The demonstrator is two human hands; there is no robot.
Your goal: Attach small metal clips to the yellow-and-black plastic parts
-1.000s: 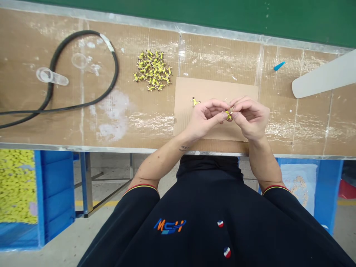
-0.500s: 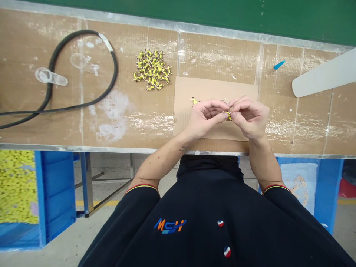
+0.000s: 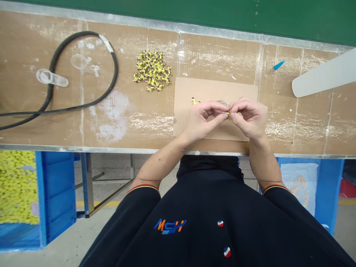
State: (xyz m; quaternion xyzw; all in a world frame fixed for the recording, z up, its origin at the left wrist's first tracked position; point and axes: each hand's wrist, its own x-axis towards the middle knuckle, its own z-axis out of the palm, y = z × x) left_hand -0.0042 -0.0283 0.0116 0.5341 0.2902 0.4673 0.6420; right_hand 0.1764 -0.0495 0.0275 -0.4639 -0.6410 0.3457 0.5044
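Observation:
Both hands meet over a loose cardboard sheet (image 3: 205,87) near the bench's front edge. My left hand (image 3: 204,120) and my right hand (image 3: 247,116) pinch one small yellow figure (image 3: 227,114) between their fingertips; most of it is hidden by the fingers. Another single yellow figure (image 3: 195,101) lies on the sheet just left of my left hand. A pile of several yellow figures (image 3: 152,70) lies on the bench to the upper left of the sheet.
A black hose (image 3: 83,66) loops across the bench's left part, next to a clear plastic scoop (image 3: 50,77). A blue tip (image 3: 279,65) and a white blade (image 3: 322,76) lie at the right. Blue bins stand below the bench; the left bin (image 3: 55,193) holds yellow parts.
The hands have shifted very slightly, fingertips pressing closer together around the yellow figure. Everything else is where it was.

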